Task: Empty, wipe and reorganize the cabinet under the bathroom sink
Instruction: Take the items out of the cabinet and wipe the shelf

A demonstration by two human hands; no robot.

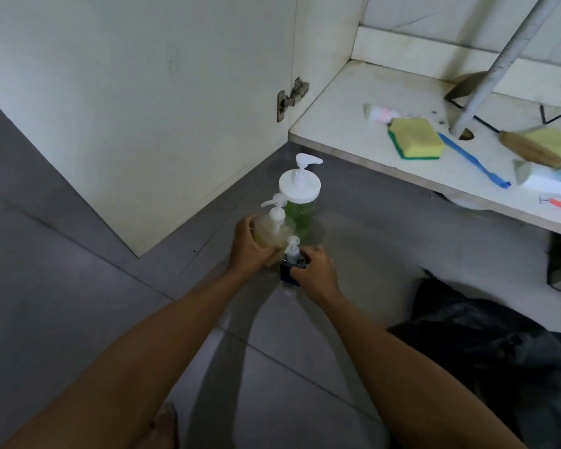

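Three pump bottles stand together on the grey floor tiles in front of the open cabinet. My left hand (250,246) grips the yellowish pump bottle (274,230). My right hand (314,270) holds the small blue-labelled pump bottle (291,264) just beside it. Behind them stands a taller green pump bottle (300,202) with a wide white lid. On the cabinet floor (337,124) lie a yellow-green sponge (415,139), a blue toothbrush (473,160), a toothpaste tube (381,112), a wooden-handled brush (531,150) over a second sponge (556,140), and more tubes at the right edge.
The white cabinet door (143,108) stands open at the left, its hinge (292,98) at the corner. A grey drain pipe (499,66) runs down through a hole in the cabinet floor. A black plastic bag (486,335) lies on the tiles at the right.
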